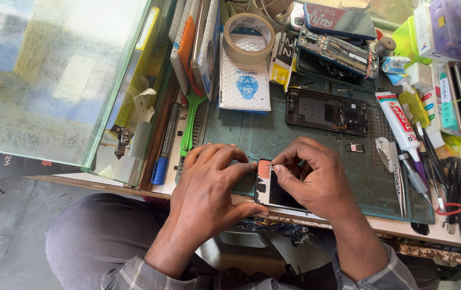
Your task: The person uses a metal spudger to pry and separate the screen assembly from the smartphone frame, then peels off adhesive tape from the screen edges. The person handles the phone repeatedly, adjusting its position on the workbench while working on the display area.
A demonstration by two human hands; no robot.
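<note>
A phone screen panel (269, 188) with a dark face and a reddish strip at its top lies on the green work mat (252, 131) near the table's front edge. My left hand (209, 185) grips its left side, fingertips on the top left corner. My right hand (313, 180) covers its right side, thumb and forefinger pinching at the top edge. Part of the panel is hidden under both hands.
An opened phone body (327, 111) lies on the mat beyond my hands. A tape roll (249, 37), white packets, a glue tube (399, 126), tweezers and pens (429, 156) crowd the back and right. A glass case (53, 75) stands at the left.
</note>
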